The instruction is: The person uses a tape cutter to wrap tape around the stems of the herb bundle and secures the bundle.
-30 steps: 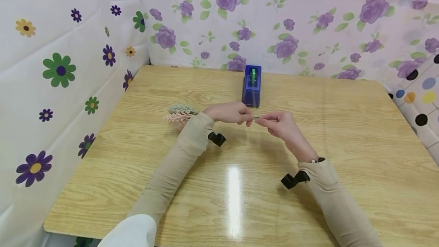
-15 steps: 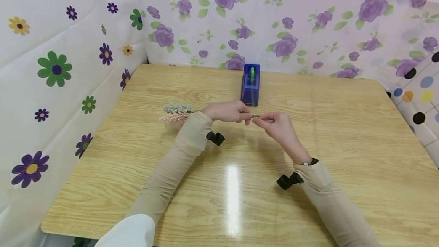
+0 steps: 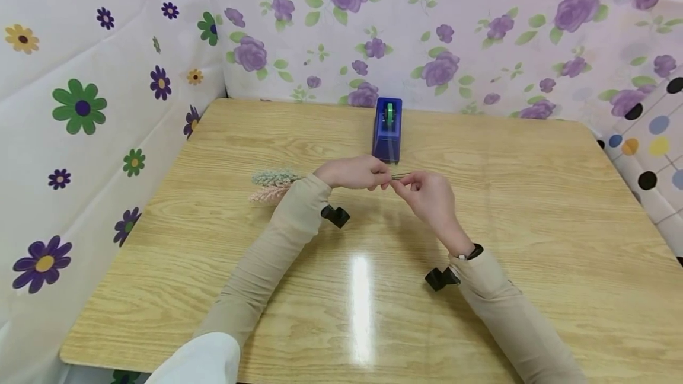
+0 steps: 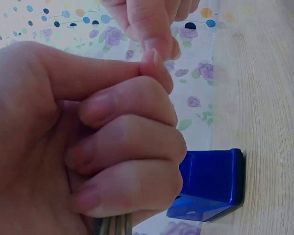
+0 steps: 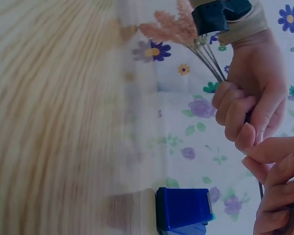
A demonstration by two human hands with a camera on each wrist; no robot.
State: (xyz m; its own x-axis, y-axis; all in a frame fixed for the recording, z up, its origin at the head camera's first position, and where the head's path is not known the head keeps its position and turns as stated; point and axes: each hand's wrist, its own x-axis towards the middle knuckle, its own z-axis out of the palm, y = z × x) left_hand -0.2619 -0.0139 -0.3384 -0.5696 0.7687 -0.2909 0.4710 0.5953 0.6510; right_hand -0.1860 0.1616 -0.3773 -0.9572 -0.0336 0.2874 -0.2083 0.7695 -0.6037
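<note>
My left hand [image 3: 354,172] grips a small bunch of artificial flowers by their thin stems [image 5: 210,61], its fingers curled round them. The bunch points left, with a pale green flower spray [image 3: 274,178] and a pink flower spray [image 3: 267,195] beyond the sleeve. In the right wrist view the pink flower heads [image 5: 169,27] stand out past the left wrist. My right hand [image 3: 431,197] pinches the stem ends between thumb and forefinger, its fingertips against those of the left hand. Whether the right fingers also hold a piece of tape cannot be seen.
A blue tape dispenser [image 3: 388,132] with a green reel stands just behind the hands on the wooden table [image 3: 240,289]. Floral cloth [image 3: 405,34] hangs along the back and left sides. Each wrist carries a black camera mount [image 3: 335,216].
My right wrist has swung a little to the left, its fingertips staying by the left hand. More of the stem ends shows above the right fingers. The head view has drifted slightly.
</note>
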